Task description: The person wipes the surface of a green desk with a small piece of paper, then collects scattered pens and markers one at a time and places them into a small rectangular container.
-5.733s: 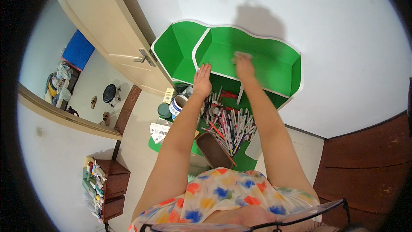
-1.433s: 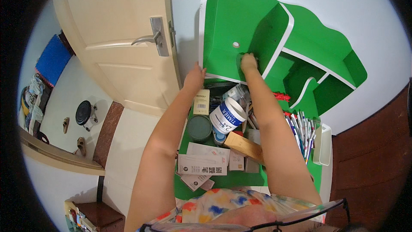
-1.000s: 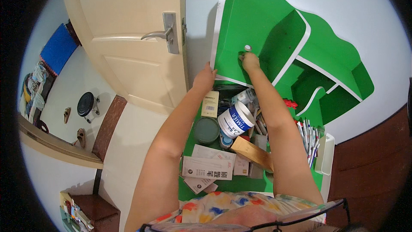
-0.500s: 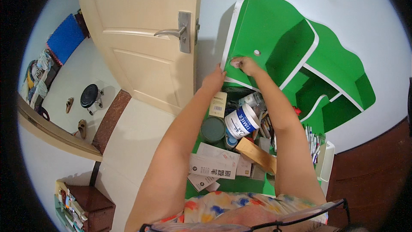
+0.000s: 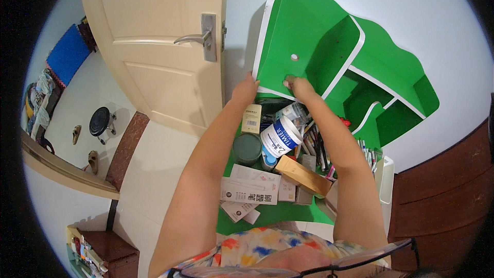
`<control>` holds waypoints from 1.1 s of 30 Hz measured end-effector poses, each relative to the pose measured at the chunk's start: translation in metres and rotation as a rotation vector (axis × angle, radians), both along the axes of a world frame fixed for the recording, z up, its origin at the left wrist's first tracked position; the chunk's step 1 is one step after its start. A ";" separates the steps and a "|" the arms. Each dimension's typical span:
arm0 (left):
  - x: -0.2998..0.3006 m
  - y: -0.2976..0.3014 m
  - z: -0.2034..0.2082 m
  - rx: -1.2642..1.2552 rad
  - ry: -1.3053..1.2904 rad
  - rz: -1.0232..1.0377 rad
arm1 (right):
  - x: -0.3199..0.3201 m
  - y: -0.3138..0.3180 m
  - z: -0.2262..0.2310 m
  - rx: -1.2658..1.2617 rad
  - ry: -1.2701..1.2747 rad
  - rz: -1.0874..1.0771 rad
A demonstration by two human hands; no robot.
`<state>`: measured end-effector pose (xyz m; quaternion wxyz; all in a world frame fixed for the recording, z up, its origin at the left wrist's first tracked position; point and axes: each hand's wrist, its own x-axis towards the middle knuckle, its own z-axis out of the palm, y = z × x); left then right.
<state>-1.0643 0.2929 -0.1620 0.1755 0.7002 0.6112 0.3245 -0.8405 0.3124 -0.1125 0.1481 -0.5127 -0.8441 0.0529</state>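
The green shelf unit (image 5: 303, 25) with white edges stands against the wall at the back of a green desk (image 5: 303, 213). My left hand (image 5: 245, 90) grips the white edge of its left side panel, low down. Inside the large left compartment, my right hand (image 5: 300, 86) is closed on a small pale wad (image 5: 287, 83), pressed to the green board near the front edge. Its material is too small to make out. Below my hands on the desk are a white and blue tub (image 5: 281, 137), a dark green round container (image 5: 247, 149) and a beige box (image 5: 251, 118).
A yellow block-like box (image 5: 303, 176), flat white boxes (image 5: 250, 191) and many pens (image 5: 371, 155) crowd the desk. A cream door (image 5: 159, 36) with a metal handle (image 5: 193, 38) stands at the left. Beyond it, a black stool (image 5: 102, 121) is on the floor.
My right hand has slid rightward and nearer to me across the shelf board, with the pale wad still in it. My left hand keeps to the side panel. The whole view has shifted slightly.
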 end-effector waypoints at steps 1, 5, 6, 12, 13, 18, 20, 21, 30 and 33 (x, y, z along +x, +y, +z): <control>0.001 -0.001 0.001 -0.004 0.005 -0.001 | -0.004 0.006 -0.002 0.033 -0.041 -0.062; 0.006 -0.004 0.004 -0.029 0.011 0.012 | -0.021 0.030 -0.021 0.110 0.131 -0.041; 0.013 -0.004 0.007 -0.020 -0.013 -0.006 | -0.023 0.036 -0.029 0.133 0.170 0.062; -0.010 -0.003 -0.002 -0.062 0.057 0.048 | -0.081 -0.004 -0.024 0.169 0.147 0.214; -0.008 -0.003 0.001 -0.059 0.055 0.043 | -0.077 -0.009 -0.020 0.174 0.134 0.219; -0.004 0.002 -0.002 -0.025 0.056 0.029 | -0.008 0.011 -0.018 0.092 -0.014 -0.190; 0.000 0.005 -0.005 0.027 0.036 0.029 | 0.017 0.016 -0.015 0.097 -0.114 -0.270; 0.003 0.006 -0.005 0.071 0.024 0.032 | 0.025 0.019 -0.016 0.093 -0.205 -0.347; 0.001 -0.008 0.011 -0.124 0.010 0.045 | 0.016 -0.023 -0.001 0.096 -0.233 -0.271; 0.002 -0.007 0.008 -0.093 -0.006 0.039 | 0.002 -0.029 -0.004 0.140 0.075 -0.102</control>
